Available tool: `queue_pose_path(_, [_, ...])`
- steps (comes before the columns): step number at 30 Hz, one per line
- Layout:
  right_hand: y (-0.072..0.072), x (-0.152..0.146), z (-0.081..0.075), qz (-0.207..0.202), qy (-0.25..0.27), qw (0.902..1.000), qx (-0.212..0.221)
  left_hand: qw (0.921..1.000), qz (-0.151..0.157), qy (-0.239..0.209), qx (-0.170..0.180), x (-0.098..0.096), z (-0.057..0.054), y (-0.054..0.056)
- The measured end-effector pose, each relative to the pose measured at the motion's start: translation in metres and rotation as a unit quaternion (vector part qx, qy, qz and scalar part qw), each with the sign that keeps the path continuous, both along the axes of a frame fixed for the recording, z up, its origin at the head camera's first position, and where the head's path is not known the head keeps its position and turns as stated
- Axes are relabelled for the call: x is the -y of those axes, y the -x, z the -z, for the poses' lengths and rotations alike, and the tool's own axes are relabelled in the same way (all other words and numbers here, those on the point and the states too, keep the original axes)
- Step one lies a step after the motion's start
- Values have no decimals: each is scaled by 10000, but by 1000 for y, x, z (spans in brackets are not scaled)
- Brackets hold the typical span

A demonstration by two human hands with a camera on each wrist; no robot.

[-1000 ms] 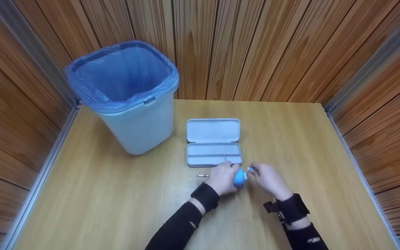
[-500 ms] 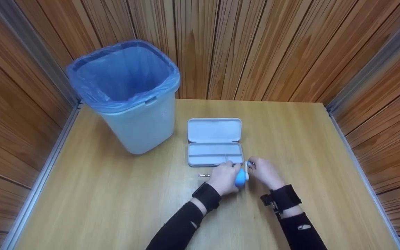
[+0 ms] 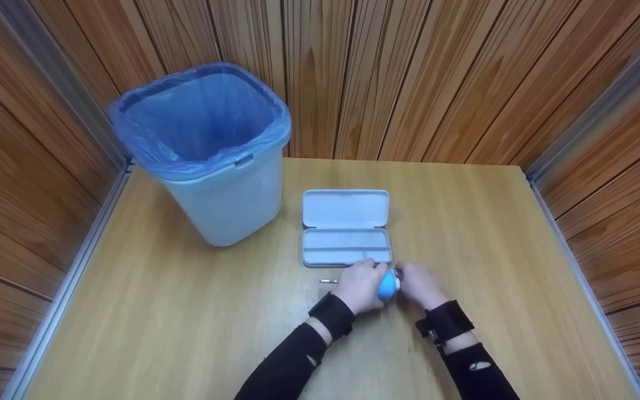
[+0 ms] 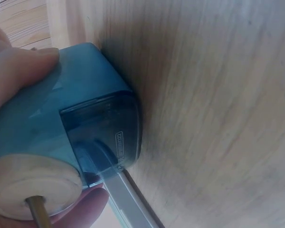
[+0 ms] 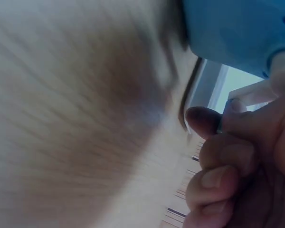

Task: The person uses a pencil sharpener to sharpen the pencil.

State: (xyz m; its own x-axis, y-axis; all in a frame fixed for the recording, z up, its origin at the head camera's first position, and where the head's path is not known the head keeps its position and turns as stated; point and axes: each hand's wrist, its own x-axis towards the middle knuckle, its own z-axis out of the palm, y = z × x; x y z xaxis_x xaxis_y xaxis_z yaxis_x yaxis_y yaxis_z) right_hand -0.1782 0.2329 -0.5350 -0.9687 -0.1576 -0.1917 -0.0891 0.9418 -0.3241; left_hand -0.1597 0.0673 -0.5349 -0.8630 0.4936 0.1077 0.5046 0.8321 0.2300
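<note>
A blue pencil sharpener [image 3: 388, 285] with a hand crank rests on the table. My left hand [image 3: 360, 286] grips its body from the left side. In the left wrist view a pencil [image 4: 39, 213] sticks out of the round cream-coloured front of the sharpener [image 4: 33, 128]; its end also shows left of my hand in the head view. My right hand [image 3: 420, 284] pinches the white crank handle [image 5: 251, 93] on the sharpener's other side, the fingers curled. Just beyond both hands lies an open pale pencil case [image 3: 345, 209], its lid folded back.
A bin [image 3: 231, 200] lined with a blue bag [image 3: 198, 119] stands at the back left of the wooden table [image 3: 186, 322]. Wood-panelled walls [image 3: 320, 78] close in the back and both sides.
My right hand has moved round with the crank, first up and then back down closer to the sharpener. The left hand keeps its grip, and the view has shifted slightly.
</note>
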Motion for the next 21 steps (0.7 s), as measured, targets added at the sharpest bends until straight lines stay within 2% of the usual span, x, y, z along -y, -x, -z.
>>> queue_pose_path(7, [-10,1,8,-63,-24,9999,124,10000,-3,-42,31,0,-1,-1])
queue_pose_path(15, [-28,0,13,-199,-155,9995,-203,9999,-40,-3,101,0,-1,0])
queue_pose_path(21, [-35,-2,14,-281,-148,9983,-485,9999,-67,7,99,-1,0,0])
